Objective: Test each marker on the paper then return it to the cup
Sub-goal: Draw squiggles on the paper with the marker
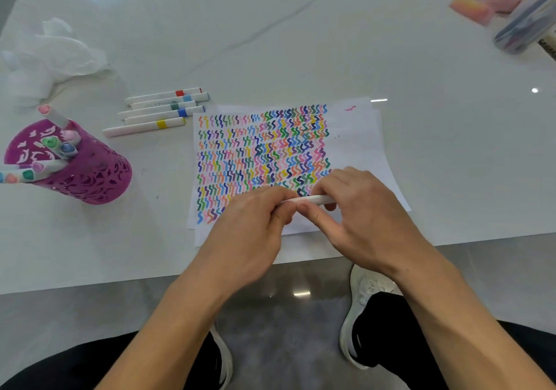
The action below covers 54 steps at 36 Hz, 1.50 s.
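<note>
Together, left hand point(249, 222) and right hand point(362, 209) grip 1 marker point(317, 199) (glossy marble table point(301, 43)).

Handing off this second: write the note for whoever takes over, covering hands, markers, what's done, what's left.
Hands: left hand and right hand both grip one white marker above the paper's near part; capping or uncapping, cannot tell.
The purple cup at far left holds several markers; five markers lie between cup and paper.
Done: paper mostly covered in squiggles.
Left: finish this marker, return it to the cup; the five loose ones likely follow.
</note>
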Available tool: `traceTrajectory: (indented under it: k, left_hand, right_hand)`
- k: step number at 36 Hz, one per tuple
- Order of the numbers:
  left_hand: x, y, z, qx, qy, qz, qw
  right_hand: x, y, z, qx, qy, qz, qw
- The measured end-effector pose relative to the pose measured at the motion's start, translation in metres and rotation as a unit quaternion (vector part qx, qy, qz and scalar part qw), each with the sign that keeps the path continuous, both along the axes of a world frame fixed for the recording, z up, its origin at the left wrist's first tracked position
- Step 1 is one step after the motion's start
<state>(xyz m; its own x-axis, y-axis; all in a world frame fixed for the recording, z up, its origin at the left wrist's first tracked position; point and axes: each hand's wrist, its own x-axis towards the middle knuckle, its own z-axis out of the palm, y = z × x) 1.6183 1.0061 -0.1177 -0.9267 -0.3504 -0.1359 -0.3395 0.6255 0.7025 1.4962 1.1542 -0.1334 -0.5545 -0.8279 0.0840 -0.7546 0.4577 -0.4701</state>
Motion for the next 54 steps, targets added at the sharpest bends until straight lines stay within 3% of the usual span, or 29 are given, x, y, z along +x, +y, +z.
traceTrajectory:
  k: [4,12,23,27,30,34,40,50,54]
  left_hand:
    - [0.000,-0.001,-0.001,-0.038,0.021,0.001,0.999]
    - [-0.001,-0.001,-0.002,-0.027,0.045,0.006,0.999]
    - [0.000,0.001,0.001,-0.045,0.070,0.045,0.996]
    - [-0.001,0.001,0.001,-0.038,0.096,0.105,0.989]
    - [-0.001,-0.003,0.001,-0.035,0.097,0.141,0.985]
    - [0.000,-0.004,0.000,-0.034,0.091,0.160,0.982]
    - [-0.001,-0.001,-0.003,-0.040,0.086,0.148,0.984]
    - [-0.002,0.007,-0.009,-0.060,0.054,0.120,0.989]
    - [-0.003,0.010,-0.011,-0.073,0.052,0.117,0.989]
  right_hand:
    - [0.002,0.002,0.003,0.023,-0.018,-0.006,1.000]
    - [0.006,0.002,0.007,0.046,-0.024,-0.007,0.999]
    - [0.006,0.002,0.007,0.023,0.023,-0.067,0.997]
    - [0.003,0.001,0.013,0.012,-0.065,-0.098,0.993]
    - [-0.002,0.004,0.017,-0.049,-0.169,-0.121,0.977]
    - [-0.004,0.006,0.020,-0.123,-0.229,-0.134,0.956]
    - [0.001,0.003,0.018,-0.198,-0.361,-0.170,0.896]
    - [0.000,0.012,0.011,-0.189,-0.323,-0.162,0.913]
    - [0.004,0.013,0.008,-0.199,-0.333,-0.190,0.902]
